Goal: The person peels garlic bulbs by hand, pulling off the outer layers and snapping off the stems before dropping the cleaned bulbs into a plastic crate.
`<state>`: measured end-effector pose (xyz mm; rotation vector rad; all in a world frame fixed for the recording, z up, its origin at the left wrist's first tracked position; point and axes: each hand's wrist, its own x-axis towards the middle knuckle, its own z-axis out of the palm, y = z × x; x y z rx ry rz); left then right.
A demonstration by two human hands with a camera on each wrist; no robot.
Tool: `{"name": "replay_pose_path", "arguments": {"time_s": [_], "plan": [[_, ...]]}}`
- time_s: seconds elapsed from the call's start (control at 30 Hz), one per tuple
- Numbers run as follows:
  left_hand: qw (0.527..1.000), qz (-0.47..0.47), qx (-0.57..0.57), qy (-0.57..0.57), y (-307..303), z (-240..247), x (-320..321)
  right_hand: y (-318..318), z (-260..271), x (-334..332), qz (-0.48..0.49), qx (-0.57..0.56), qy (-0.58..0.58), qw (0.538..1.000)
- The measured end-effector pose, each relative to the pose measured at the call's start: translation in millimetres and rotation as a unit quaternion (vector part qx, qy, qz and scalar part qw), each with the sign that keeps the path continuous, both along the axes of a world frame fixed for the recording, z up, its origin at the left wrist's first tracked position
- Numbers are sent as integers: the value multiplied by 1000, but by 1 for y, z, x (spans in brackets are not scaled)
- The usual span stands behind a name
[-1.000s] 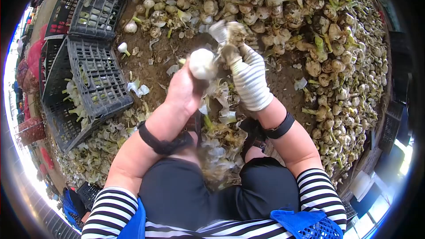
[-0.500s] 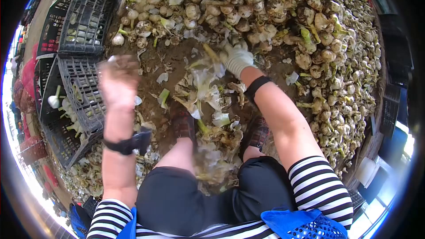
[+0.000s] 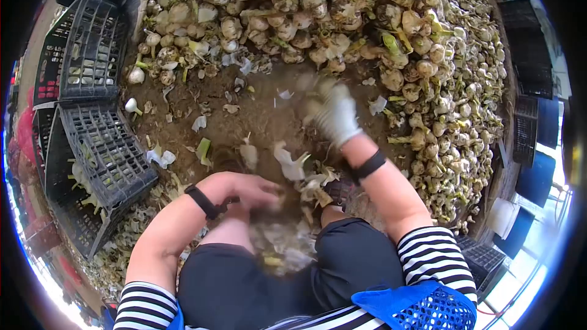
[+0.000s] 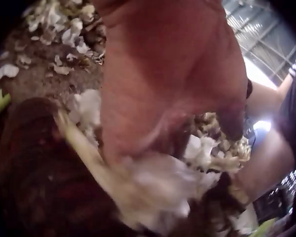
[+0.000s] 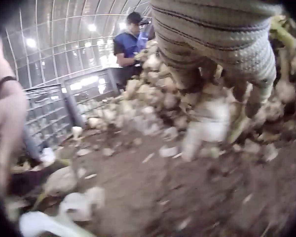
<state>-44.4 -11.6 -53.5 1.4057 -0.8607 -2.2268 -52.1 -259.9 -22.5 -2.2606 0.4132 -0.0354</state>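
Observation:
My bare left hand (image 3: 254,192) is low between the knees, fingers pointing right and blurred. In the left wrist view, the left hand (image 4: 163,84) is just over loose pale garlic skins (image 4: 158,187); its fingertips are partly hidden, and no bulb shows in it. My gloved right hand (image 3: 336,116) is over the soil below the heap of garlic (image 3: 293,21). The right wrist view has the glove (image 5: 217,44) pointing down, fingers bent about a blurred pale piece of garlic (image 5: 207,123); its exact shape is unclear.
Black crates (image 3: 110,146) stand at the left, some garlic inside. Garlic also lies piled along the right (image 3: 452,140). Two loose bulbs lie near the crates, one at the soil's edge (image 3: 132,106). A person in a blue vest (image 5: 128,44) is beyond the heap.
My left hand went out to the crates with a bulb, let it go, and is back between the knees. The right hand reached to the heap's edge and has since come slightly lower. The view has shifted right.

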Motion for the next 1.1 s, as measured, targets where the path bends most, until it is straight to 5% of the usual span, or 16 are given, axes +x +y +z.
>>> {"name": "replay_pose_path", "arguments": {"time_s": [0.03, 0.1, 0.27, 0.3, 0.37, 0.4, 0.5, 0.53, 0.6, 0.63, 0.67, 0.8, 0.93, 1.0, 1.03, 1.1], "plan": [[998, 54, 12, 6, -2, 19, 0, -20, 3, 20, -59, -166, -170, 969], [981, 190, 15, -15, -3, 23, -1, -57, -21, 48, -218, -77, 125, 965], [790, 576, 20, -210, -13, -17, 28, -68, -75, 59, -194, -121, 226, 947], [789, 576, 25, -212, -17, -5, 32, -69, -102, 51, -267, 190, 127, 936], [749, 570, -111, -319, -39, 42, 37, -44, -93, 37, -274, 630, 21, 727], [754, 588, -206, -210, -46, 53, 36, -13, -47, 23, -230, 759, 28, 609], [741, 536, -289, -284, -55, 48, 23, 36, 29, -13, -148, 699, 120, 690], [742, 598, -252, -170, -57, 63, 22, 37, 32, -21, -130, 672, 145, 715], [730, 647, -214, -53, -57, 78, 22, 16, 24, -16, 55, 186, 54, 980], [711, 663, -227, -48, -55, 80, 22, 2, 20, -12, 86, -133, 12, 987], [692, 680, -239, -42, -53, 83, 22, -7, 17, -11, 109, -438, -30, 892], [775, 590, -135, -183, -54, 92, 20, 27, 75, -4, 89, -37, -235, 967], [718, 663, -196, -83, -51, 88, 9, 43, 47, -8, 168, -146, -308, 925], [700, 689, -174, -67, -48, 87, 10, 45, 22, -7, -11, 324, -198, 925], [680, 716, -151, -48, -47, 90, 11, 21, 35, -4, 95, -127, -273, 949], [703, 705, -98, -19, -42, 99, 17, 17, 65, -5, 96, -13, -266, 959]]}}
